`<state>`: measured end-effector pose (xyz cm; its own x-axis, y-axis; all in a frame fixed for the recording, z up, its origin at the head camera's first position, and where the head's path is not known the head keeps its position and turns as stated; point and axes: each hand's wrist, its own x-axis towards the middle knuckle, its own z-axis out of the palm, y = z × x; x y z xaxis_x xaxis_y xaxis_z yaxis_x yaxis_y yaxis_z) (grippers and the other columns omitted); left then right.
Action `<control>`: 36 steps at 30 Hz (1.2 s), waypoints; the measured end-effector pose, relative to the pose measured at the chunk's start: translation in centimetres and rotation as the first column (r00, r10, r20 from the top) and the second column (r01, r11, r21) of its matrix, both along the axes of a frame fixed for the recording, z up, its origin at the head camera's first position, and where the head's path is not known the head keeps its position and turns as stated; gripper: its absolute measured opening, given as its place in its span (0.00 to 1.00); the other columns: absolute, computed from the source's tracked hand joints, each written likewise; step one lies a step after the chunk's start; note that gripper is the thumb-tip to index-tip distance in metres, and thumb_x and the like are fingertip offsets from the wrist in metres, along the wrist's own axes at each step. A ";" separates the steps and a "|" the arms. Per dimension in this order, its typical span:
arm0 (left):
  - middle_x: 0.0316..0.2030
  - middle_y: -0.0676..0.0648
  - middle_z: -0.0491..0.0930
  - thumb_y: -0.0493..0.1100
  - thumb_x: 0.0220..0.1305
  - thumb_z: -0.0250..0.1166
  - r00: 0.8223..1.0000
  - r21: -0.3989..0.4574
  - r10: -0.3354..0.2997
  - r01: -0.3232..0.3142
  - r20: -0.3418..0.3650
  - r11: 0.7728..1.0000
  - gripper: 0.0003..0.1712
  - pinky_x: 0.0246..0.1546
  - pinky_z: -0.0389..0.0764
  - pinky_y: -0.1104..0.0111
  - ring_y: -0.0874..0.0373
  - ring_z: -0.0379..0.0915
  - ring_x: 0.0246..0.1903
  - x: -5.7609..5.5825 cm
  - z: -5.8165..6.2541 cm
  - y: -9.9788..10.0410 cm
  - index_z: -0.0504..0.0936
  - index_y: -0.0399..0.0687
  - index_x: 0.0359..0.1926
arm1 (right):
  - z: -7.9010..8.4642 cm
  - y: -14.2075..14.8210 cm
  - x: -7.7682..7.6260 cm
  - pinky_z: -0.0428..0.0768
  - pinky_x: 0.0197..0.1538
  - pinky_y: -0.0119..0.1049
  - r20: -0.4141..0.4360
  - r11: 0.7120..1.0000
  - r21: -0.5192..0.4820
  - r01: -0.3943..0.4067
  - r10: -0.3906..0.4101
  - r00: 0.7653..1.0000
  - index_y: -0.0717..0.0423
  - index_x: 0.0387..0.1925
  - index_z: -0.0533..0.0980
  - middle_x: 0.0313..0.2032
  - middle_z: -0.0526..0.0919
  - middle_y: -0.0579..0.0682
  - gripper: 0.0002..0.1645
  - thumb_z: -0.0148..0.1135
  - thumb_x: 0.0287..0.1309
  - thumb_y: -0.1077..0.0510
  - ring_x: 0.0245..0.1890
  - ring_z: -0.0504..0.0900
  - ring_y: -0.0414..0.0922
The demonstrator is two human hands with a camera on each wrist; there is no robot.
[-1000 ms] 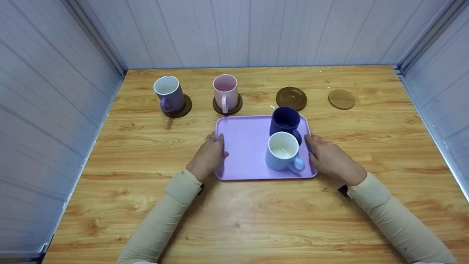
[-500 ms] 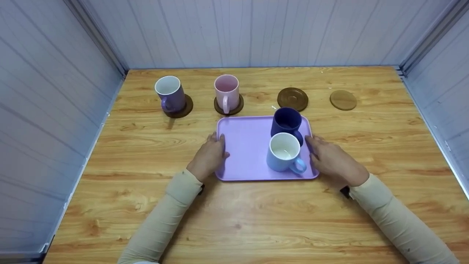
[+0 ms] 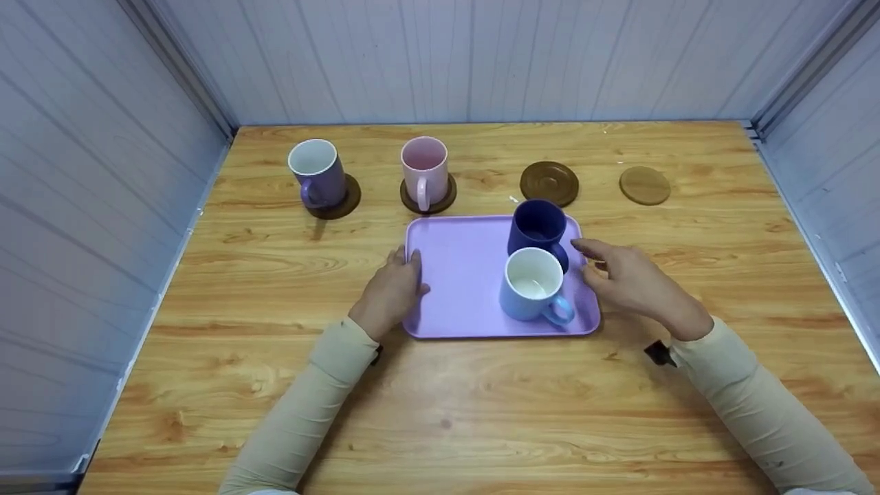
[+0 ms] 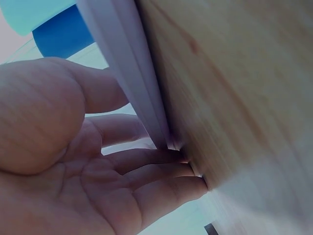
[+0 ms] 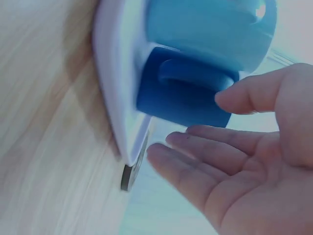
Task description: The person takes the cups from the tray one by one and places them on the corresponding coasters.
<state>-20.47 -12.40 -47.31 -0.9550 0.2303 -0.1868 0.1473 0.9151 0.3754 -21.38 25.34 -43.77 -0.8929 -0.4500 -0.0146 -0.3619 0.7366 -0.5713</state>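
In the head view a lilac tray (image 3: 457, 275) lies on the wooden table. Two mugs stand on its right half: a dark blue mug (image 3: 529, 237) behind and a light blue mug (image 3: 522, 295) with a white inside in front. My left hand (image 3: 390, 289) grips the tray's left rim; in the left wrist view the thumb (image 4: 105, 88) reaches over the rim while the other fingers sit along its outer side. Beside the right rim my right hand (image 3: 629, 282) is raised with parted fingers, holding nothing. The right wrist view shows its fingertips (image 5: 159, 149) apart from the tray, close to the dark blue mug.
Behind the tray, a purple mug (image 3: 328, 180) and a pink mug (image 3: 430, 180) each stand on a brown coaster. Farther right lie a bare dark brown coaster (image 3: 548, 183) and a lighter coaster (image 3: 644, 185). Pale panel walls (image 3: 440, 62) enclose the table's back and sides.
My right hand has let go of the tray's right rim and lifted slightly up and to the right, its fingers spreading. The left hand, tray and mugs stay in place.
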 end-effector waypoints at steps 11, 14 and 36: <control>0.73 0.22 0.58 0.44 0.74 0.65 1.000 -0.019 -0.002 0.002 0.003 1.000 0.39 0.70 0.69 0.47 0.31 0.60 0.73 -0.1 -0.2 -0.1 0.62 0.31 0.76 | -0.2 -1.4 0.0 0.84 0.56 0.52 0.089 0.982 -0.167 0.093 -0.079 0.993 0.60 0.62 0.79 0.54 0.88 0.57 0.22 0.64 0.68 0.59 0.53 0.87 0.54; 0.72 0.21 0.59 0.45 0.73 0.66 1.000 -0.021 -0.006 0.006 -0.017 1.000 0.39 0.69 0.70 0.46 0.30 0.60 0.72 -0.1 -0.2 -0.1 0.63 0.30 0.76 | -0.7 -1.6 -0.1 0.86 0.53 0.43 0.082 0.977 -0.184 0.105 -0.091 0.992 0.60 0.59 0.81 0.51 0.89 0.56 0.20 0.65 0.67 0.59 0.51 0.88 0.52; 0.73 0.21 0.57 0.46 0.74 0.65 1.000 -0.020 0.005 -0.005 0.006 1.000 0.39 0.71 0.65 0.45 0.28 0.57 0.73 -0.1 0.0 0.0 0.62 0.30 0.76 | -2.2 -2.4 -0.3 0.80 0.48 0.21 0.105 0.939 -0.304 0.161 -0.135 0.985 0.63 0.51 0.83 0.47 0.89 0.58 0.13 0.66 0.66 0.62 0.47 0.89 0.50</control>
<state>-20.59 -12.37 -47.32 -0.9550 0.2217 -0.1971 0.1403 0.9230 0.3582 -21.71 22.97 -45.98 -0.9515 -0.3062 0.0293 -0.2049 0.5599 -0.8028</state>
